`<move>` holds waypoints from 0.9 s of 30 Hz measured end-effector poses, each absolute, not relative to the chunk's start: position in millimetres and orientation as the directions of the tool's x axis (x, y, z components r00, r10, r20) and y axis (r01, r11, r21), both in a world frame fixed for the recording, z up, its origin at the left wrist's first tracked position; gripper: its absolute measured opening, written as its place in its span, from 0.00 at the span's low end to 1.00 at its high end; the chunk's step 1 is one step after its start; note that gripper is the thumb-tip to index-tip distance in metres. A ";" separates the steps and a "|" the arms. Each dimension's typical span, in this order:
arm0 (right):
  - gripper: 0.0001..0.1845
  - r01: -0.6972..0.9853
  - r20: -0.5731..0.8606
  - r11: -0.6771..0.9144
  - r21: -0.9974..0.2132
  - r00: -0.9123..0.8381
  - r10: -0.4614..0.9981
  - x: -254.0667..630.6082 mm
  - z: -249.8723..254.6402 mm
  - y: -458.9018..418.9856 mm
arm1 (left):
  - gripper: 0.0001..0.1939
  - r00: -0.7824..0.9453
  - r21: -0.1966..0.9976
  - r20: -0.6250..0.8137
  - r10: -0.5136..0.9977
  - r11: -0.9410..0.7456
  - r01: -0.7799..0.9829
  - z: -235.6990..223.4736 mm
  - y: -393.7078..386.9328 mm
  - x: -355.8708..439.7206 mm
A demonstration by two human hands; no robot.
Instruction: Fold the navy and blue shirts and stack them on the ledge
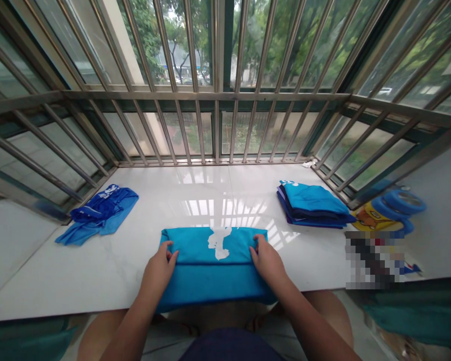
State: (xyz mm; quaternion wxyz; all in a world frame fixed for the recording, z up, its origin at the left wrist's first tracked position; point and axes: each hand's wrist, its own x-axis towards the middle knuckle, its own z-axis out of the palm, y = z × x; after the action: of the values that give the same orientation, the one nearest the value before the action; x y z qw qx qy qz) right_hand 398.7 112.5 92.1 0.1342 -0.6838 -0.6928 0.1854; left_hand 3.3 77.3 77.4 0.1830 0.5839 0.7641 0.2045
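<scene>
A turquoise garment (195, 247) with a white print lies at the counter's front edge, its upper part folded over in a flat band. Its lower part (218, 283) hangs toward my lap. At the left end of the band, my left hand (160, 265) has thumb and fingers curled on the cloth. My right hand (267, 258) grips the band's right end the same way, with the fingertips partly hidden in the fabric. Whether the garment is a shirt I cannot tell.
Crumpled blue clothing (101, 210) lies on the left of the white counter (135, 271). A stack of folded blue and dark clothes (315, 203) sits at the right, beside a blue and yellow container (387, 210). Metal window bars (216, 95) enclose the far side. A blurred-out patch covers something at the right front.
</scene>
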 end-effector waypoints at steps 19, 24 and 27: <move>0.18 0.961 0.060 0.193 -0.198 -0.184 0.981 391.7 118.2 137.4 | 0.20 0.044 0.329 0.214 0.976 -0.114 0.938 84.2 104.2 -10.5; 0.24 0.946 -0.164 0.248 -0.209 -0.284 0.945 398.5 121.2 175.0 | 0.24 0.221 0.261 -0.195 0.956 -0.166 0.951 107.5 159.6 -29.9; 0.20 0.925 -0.229 0.291 -0.243 -0.346 0.910 405.1 124.3 196.2 | 0.16 0.264 0.284 -0.317 0.911 -0.175 0.943 118.8 185.3 -35.9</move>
State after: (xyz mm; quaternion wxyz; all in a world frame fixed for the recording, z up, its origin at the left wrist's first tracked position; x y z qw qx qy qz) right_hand 405.1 196.2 124.3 -0.0232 -0.5714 -0.8031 0.1676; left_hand -35.9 185.3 118.8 0.2151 0.7654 0.6053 -0.0372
